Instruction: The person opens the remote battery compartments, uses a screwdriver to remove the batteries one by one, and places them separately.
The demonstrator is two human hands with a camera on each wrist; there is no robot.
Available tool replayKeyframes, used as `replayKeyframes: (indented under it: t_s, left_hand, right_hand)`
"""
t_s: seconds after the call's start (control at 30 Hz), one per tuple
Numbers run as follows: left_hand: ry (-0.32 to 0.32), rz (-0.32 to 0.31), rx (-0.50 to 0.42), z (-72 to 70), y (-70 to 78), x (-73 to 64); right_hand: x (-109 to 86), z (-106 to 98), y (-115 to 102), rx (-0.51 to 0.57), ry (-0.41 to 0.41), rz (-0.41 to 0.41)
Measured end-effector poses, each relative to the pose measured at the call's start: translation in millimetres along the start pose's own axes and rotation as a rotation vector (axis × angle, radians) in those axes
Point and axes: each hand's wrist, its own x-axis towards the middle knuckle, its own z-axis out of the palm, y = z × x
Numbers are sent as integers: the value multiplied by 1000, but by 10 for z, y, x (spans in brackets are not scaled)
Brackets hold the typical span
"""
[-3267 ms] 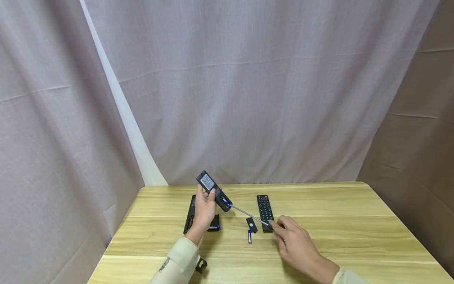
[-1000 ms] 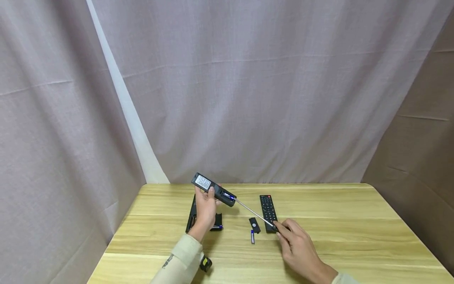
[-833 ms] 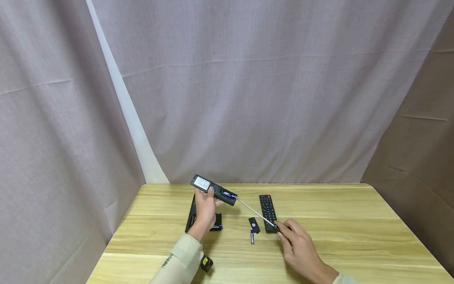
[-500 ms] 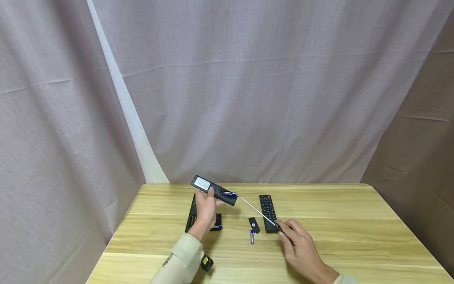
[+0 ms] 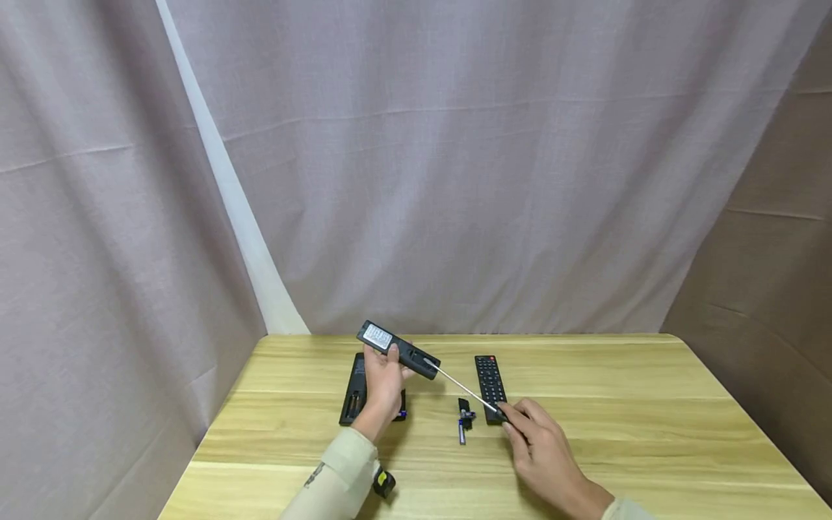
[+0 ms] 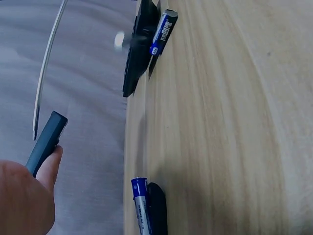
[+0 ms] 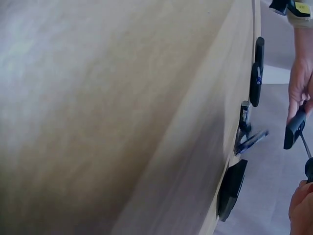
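Observation:
My left hand (image 5: pixel 383 383) grips a black remote control (image 5: pixel 409 354) above the table, its back and bare battery compartment facing up. My right hand (image 5: pixel 546 448) holds a screwdriver (image 5: pixel 464 386), fingers near its dark handle, the thin metal shaft reaching into the compartment's end. A motion-blurred battery (image 7: pixel 254 141) shows over the small black battery cover (image 5: pixel 464 405). Another battery (image 5: pixel 462 433), blue and silver, lies just in front of that cover. In the left wrist view the screwdriver tip (image 6: pixel 35 132) overlaps the space beside the held remote.
A second remote (image 5: pixel 489 379) lies buttons up, left of and beyond my right hand. Behind my left forearm, a third remote (image 5: pixel 354 390) shows an uncovered compartment. A further battery (image 6: pixel 142 205) rests beside a dark piece, partly hidden by my left hand. Curtains (image 5: pixel 455 217) stand behind the wooden table (image 5: pixel 617 412).
The blue battery has come up and out of the held remote's compartment and now appears blurred over the cover below. The held remote has shifted slightly right; both hands keep their grips.

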Motion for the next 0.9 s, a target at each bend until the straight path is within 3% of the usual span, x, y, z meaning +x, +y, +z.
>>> replayKeyframes:
  t_s: [0.33, 0.63, 0.9]
  left_hand:
    - [-17, -2, 45, -42, -6, -6]
    - [29, 7, 114, -45, 39, -9]
    - [17, -3, 183, -41, 33, -53]
  right_hand:
    - [2, -34, 16, -7, 9, 21]
    - [10, -71, 39, -30, 20, 87]
    - [-15, -55, 57, -36, 15, 104]
